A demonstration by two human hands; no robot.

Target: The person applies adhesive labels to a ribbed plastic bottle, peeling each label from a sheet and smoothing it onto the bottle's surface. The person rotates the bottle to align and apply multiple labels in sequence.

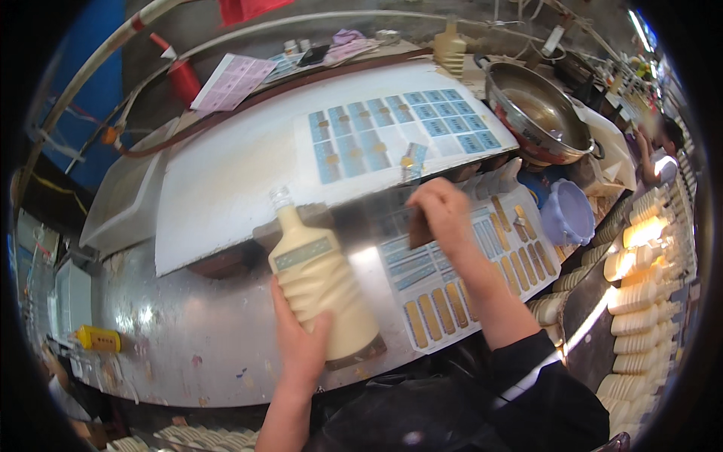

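My left hand (303,339) is wrapped round the lower side of a cream-coloured bottle (331,290). The bottle leans back on the metal table, its clear neck toward the white board, and a greyish-green label strip (303,255) sits across its shoulder. To the right, my right hand (444,215) is closed on a flat brown piece (420,230), its exact kind unclear. Just beyond those fingertips a loose blue-and-gold label (413,160) lies askew at the board's near edge; whether the fingers touch it I cannot tell. Under my right forearm is a sheet of gold and blue label strips (419,320).
A white board (226,181) carries a sheet of blue labels (354,139). At the right stand a wide metal pan (538,105) and a lilac bucket (566,213). Many cream bottles (636,297) are stacked further right. A yellow container (99,339) lies at the left edge.
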